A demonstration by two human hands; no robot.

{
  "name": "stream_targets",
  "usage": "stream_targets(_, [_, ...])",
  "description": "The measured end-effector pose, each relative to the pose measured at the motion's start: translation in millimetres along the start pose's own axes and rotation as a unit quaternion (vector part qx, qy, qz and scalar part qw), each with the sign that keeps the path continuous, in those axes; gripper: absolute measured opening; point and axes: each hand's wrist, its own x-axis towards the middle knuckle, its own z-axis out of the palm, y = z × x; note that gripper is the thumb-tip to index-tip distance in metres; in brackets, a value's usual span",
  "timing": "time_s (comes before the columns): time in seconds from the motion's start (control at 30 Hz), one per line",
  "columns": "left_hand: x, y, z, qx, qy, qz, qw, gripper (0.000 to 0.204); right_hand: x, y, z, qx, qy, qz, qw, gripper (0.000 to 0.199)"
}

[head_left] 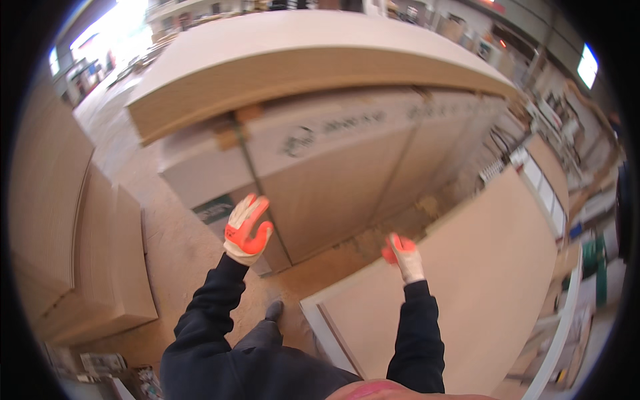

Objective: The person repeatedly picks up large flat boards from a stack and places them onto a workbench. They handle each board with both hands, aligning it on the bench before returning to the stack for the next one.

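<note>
My left hand (248, 230), in a white work glove with an orange palm, is raised in front of a tall wrapped stack of boards (327, 193). Its fingers are stretched and the thumb stands apart, with nothing held. To the right, my right hand (403, 257), gloved the same way, hovers over the near left part of a broad tan board (460, 273). Those fingers are loosely bent and slightly blurred, and no object shows in them. Across the top of the wrapped stack lies a thick slab of pale boards (313, 63), its edge overhanging toward me.
Piled boards (100, 247) stand on the left beside the dusty floor (167, 227). Dark straps (257, 173) run down the wrapped stack. A white-framed panel (540, 190) and cluttered machinery (557, 113) are at the right. My foot (274, 310) is between the stacks.
</note>
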Motion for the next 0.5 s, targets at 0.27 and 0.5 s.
stream_targets(0.27, [131.3, -58.7, -114.4, 0.211, 0.078, 0.035, 0.974, 0.05, -86.2, -444.9, 453.8, -0.173, -0.077, -0.784, 0.59, 0.046])
stream_targets(0.5, [108.8, -109.9, -84.5, 0.002, 0.082, -0.006, 0.997, 0.057, -80.6, -451.7, 573.8, -0.501, -0.015, -0.596, 0.627, 0.038])
